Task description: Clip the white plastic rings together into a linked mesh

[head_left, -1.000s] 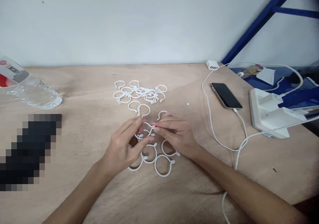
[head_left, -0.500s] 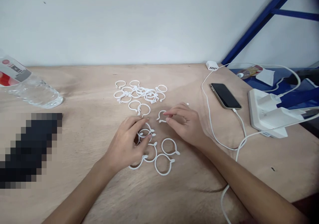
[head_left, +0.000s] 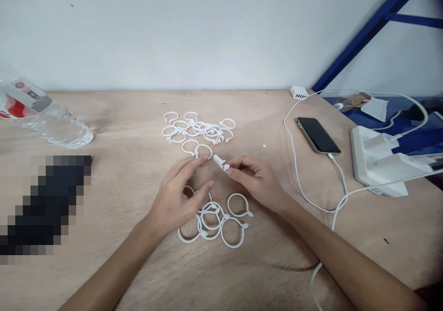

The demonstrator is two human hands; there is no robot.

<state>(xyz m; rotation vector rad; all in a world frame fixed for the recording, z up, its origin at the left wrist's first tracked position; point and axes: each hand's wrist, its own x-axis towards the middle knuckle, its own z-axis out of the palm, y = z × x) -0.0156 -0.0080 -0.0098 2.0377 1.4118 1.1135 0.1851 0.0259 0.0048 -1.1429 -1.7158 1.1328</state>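
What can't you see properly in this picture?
In the head view:
- The black thing on the table: blurred into big squares.
- The white rings under the left hand: partly covered by it.
- The plastic bottle: cut off by the left edge.
- The white piece by the right hand: too small to tell if it's held.

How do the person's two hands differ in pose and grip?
The left hand is spread open above the white plastic rings, holding nothing visible; the right hand pinches a white plastic piece. The left hand splays its fingers; the right hand curls its fingers together. Both hands are bare.
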